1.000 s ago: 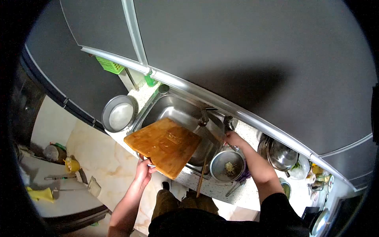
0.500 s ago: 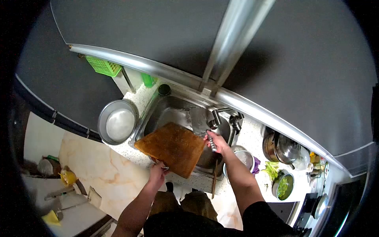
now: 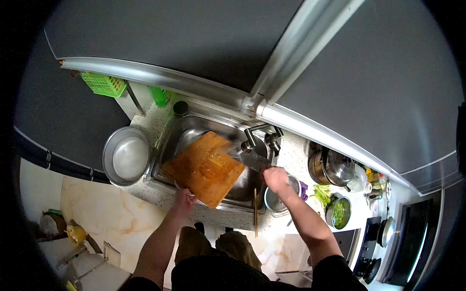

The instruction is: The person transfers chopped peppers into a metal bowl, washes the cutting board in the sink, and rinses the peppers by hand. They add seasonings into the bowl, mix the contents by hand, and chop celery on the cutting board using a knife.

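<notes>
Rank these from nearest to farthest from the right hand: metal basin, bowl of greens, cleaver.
1. Cleaver, held in the right hand.
2. Bowl of greens, off to the right.
3. Metal basin, left of the sink.

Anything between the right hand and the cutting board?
Yes: the broad knife in the right hand, its blade pointing toward the cutting board. The faucet is close by, on the far side of the blade. Can't tell if blade and board touch.
</notes>
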A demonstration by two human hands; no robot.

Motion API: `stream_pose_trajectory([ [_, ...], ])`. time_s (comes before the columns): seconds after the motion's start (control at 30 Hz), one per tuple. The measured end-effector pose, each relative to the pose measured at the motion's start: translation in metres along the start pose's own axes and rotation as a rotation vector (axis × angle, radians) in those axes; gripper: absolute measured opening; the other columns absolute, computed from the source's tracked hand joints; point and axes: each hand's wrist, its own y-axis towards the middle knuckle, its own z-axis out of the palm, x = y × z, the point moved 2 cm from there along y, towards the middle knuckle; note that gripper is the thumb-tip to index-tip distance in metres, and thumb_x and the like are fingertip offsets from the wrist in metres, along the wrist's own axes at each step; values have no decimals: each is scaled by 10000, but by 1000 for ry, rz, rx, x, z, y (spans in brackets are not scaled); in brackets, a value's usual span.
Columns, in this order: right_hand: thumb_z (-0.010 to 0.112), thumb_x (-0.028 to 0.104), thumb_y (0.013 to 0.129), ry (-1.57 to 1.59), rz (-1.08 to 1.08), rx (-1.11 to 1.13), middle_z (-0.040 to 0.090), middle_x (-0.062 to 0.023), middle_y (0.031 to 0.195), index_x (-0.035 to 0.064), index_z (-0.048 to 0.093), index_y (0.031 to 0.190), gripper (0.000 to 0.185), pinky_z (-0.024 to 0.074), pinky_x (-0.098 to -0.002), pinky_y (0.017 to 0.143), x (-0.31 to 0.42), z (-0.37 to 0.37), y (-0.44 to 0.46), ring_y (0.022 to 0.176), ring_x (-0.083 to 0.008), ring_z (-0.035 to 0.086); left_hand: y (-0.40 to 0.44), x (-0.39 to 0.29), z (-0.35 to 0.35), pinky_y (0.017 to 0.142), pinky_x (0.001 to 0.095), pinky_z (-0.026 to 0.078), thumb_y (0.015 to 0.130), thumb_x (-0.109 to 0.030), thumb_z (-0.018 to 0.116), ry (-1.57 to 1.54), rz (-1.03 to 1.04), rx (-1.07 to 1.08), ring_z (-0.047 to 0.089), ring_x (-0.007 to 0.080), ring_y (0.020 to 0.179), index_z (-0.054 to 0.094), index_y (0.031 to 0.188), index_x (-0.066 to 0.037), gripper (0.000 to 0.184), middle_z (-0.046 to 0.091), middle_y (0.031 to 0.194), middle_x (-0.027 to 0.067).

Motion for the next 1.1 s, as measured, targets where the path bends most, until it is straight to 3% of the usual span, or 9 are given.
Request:
stream_pose_trajectory([
  [0.1,556,138,864,-31,-25,-2,753,-148,836,76,768,820,225,598,-430,703,-12,-5,-3,815,-304,750,6,-18,-19,512,254,521,995,-289,561,242,-185,60,619,129,720,619,965,-111,189,587,737,18],
  [0.2,580,198,897,-20,9,29,744,-156,825,76,763,815,235,594,-436,710,-30,19,3,796,-315,743,31,-15,-58,537,250,543,939,-276,630,238,-18,22,625,154,727,621,1056,-81,227,622,847,68],
  [0.27,597,243,910,37,45,30,740,-162,828,71,759,812,256,591,-438,725,-35,7,1,802,-326,737,64,-8,-120,800,424,592,861,-114,597,302,-218,-105,650,256,995,582,1217,-36,364,640,1141,77],
  [0.47,649,314,915,217,20,-21,704,-192,872,51,662,1034,288,562,-493,744,-47,27,26,806,-378,696,43,-34,-96,847,418,580,819,-56,621,71,-50,199,660,259,1036,590,1267,-32,450,648,1222,74],
  [0.6,642,254,898,97,20,-36,705,-192,903,53,637,1161,331,567,-475,710,-52,53,48,795,-351,704,28,-35,-79,818,437,589,816,24,588,180,35,137,658,264,1063,590,1282,-44,471,646,1242,74],
  [0.67,641,229,875,66,47,-140,708,-185,944,41,598,1270,439,569,-466,705,-53,47,44,787,-334,710,21,-31,-77,841,438,583,811,82,551,282,-49,-62,652,269,1094,576,1307,-53,515,637,1259,81],
  [0.9,554,139,899,-38,43,-107,697,-163,995,44,529,1402,513,569,-439,693,-66,23,25,809,-319,707,36,9,-64,772,409,581,826,24,581,82,-121,-118,660,274,933,591,1244,-56,426,642,1131,102],
  [1.0,553,143,887,-76,39,-104,694,-152,988,55,533,1404,525,567,-433,686,-75,16,19,795,-308,707,39,-2,-60,762,408,568,813,-30,606,281,-127,-111,629,264,885,592,1209,-65,398,624,1112,101],
  [1.1,569,156,872,-126,-33,-197,683,-125,898,80,576,1365,499,562,-418,661,-84,7,10,764,-297,697,82,1,-116,764,424,554,798,-82,597,137,-83,101,617,257,863,582,1201,-66,404,616,1101,104],
])
